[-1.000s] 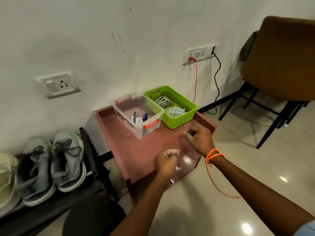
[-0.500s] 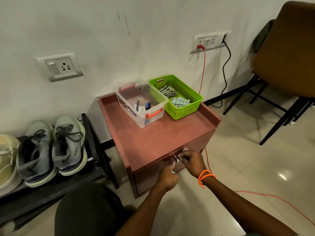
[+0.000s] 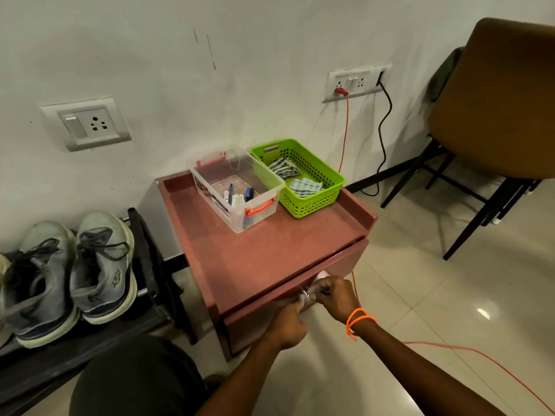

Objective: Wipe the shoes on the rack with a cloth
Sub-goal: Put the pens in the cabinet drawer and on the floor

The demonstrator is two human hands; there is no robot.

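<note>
Fingers of both hands [image 3: 312,307] curled at the drawer front [image 3: 300,301], pinching something unclear, shoes [image 3: 69,274] well left.

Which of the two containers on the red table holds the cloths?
The green perforated plastic basket, nearer the chair; the clear plastic box beside it holds only pens.

2 grey shoes [image 3: 69,274], 2 cloths [image 3: 304,186] in 1 green basket [image 3: 315,202], 1 clear box [image 3: 261,211], 2 wall sockets [image 3: 87,124], 1 chair [image 3: 495,115].

Shoes [image 3: 69,280] on rack [image 3: 90,340] left of cabinet [image 3: 255,259]; box [image 3: 237,190], basket [image 3: 300,178] on cabinet.
</note>
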